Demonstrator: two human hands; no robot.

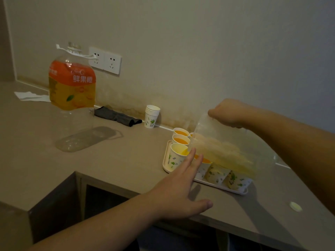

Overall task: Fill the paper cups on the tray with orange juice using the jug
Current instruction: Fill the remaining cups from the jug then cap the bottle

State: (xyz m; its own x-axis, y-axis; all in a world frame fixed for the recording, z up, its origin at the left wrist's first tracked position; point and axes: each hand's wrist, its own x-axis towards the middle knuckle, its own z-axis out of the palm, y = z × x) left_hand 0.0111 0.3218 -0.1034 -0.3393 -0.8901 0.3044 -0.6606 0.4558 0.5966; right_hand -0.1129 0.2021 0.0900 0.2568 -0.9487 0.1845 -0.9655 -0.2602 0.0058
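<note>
Beige laminate forms the counter [112, 160], and every place below is told from the tray [165, 158], a pale plastic one near the counter's front edge. Far to the tray's left stands a big orange juice bottle [72, 84] against the wall, uncapped, with two wall sockets [106, 60] just behind its neck. Directly over the tray, a clear jug [223, 149] is tipped steeply, its mouth down over the front-left paper cup [176, 157], where yellow-orange juice shows inside. The right hand [228, 113] is clenched around the jug's upper end, above the tray's back edge. The left hand [179, 189] reaches in from the tray's front with fingers straight and spread, gripping nothing; its fingertips lie at that front-left cup, though contact cannot be told. Behind that cup sit two cups filled with juice [181, 140]; more cups on the tray's right half show through the jug. Left of the tray and back by the wall are a dark cloth [117, 116] and a stack of spare cups [152, 116]. Right of the tray lies a small white cap [295, 206].
</note>
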